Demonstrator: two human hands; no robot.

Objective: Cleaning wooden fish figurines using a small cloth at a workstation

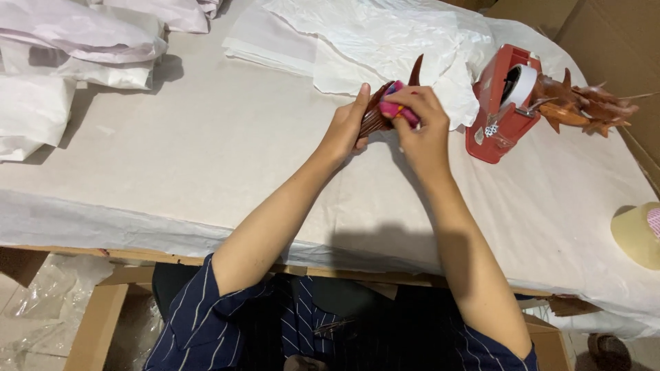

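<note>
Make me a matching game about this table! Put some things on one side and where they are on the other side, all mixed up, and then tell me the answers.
Things:
1. red tape dispenser
2. brown carved piece
3. roll of tape
4. pile of brown carved pieces

Places:
A. at the table's right edge, alone
B. behind the dispenser, far right
C. held between the left hand and the right hand
D. just right of the hands, beside white paper

Pairs: 1-D, 2-C, 3-A, 4-B
</note>
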